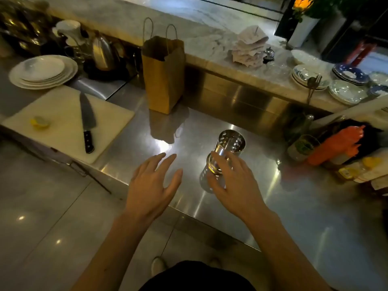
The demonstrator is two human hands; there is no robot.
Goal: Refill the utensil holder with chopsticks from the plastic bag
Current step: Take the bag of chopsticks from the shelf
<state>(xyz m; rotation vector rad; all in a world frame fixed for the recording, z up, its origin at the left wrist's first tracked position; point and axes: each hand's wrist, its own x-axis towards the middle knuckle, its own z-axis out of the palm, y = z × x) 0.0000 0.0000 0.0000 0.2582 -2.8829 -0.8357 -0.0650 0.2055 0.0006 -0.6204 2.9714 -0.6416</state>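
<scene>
A shiny perforated metal utensil holder (231, 143) stands on the steel counter (304, 206), and I see no chopsticks in it. My right hand (233, 185) is against its near side, fingers spread over the lower part and thumb by the base. My left hand (153, 185) hovers flat and empty over the counter's front edge, left of the holder. No plastic bag and no chopsticks are in view. A brown paper bag (163, 80) with handles stands upright behind the holder.
A white cutting board (63, 131) at left carries a large knife (87, 122) and a lemon piece (39, 122). Stacked white plates (43, 71) and a kettle (102, 53) sit behind it. An orange squeeze bottle (336, 145), a jar (302, 147) and patterned plates (346, 91) crowd the right.
</scene>
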